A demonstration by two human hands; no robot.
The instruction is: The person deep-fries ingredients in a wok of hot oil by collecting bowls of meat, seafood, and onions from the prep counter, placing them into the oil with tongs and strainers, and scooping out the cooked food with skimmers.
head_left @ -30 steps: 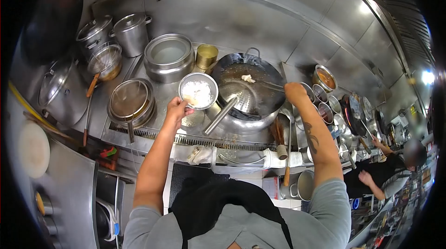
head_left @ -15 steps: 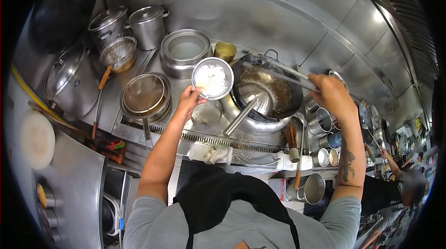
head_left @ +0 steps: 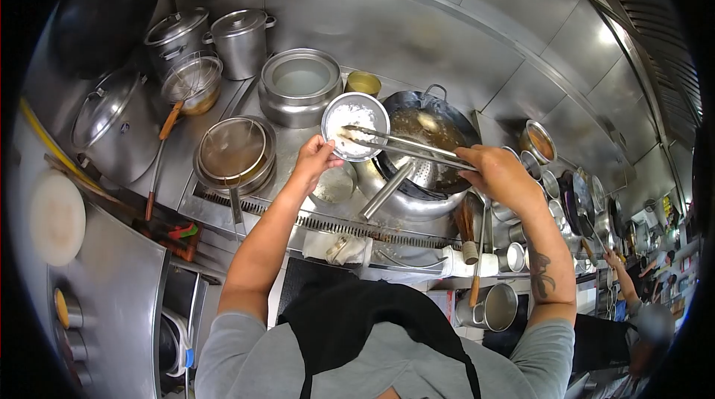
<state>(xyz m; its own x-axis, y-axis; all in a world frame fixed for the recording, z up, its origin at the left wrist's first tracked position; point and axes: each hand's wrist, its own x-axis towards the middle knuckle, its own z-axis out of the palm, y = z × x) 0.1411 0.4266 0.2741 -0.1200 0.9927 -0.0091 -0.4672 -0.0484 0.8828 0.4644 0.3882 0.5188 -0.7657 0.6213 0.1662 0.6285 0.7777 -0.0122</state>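
A small metal bowl [head_left: 325,120] of white powdery food [head_left: 356,112] is held by its near rim in my left hand [head_left: 316,161]. My right hand [head_left: 500,177] grips a pair of long metal tongs [head_left: 421,148], whose tips reach into the bowl and touch the white food. Just right of the bowl sits a dark wok [head_left: 402,98] with bubbling brown oil, and one pale piece [head_left: 427,122] shows in it. A perforated skimmer [head_left: 387,190] rests in the wok, its thick handle pointing toward me.
Left of the wok stand a wide steel pot [head_left: 301,112] and a mesh strainer [head_left: 232,149] over a pan. Lidded pots [head_left: 238,45] line the back left. A brush [head_left: 467,231] and a wooden-handled tool [head_left: 476,287] hang at the front edge. Another person [head_left: 624,280] works far right.
The tongs have swung left and down from over the wok into the bowl, my right hand moving with them. The bowl has shifted slightly right. A pale piece now shows in the oil.
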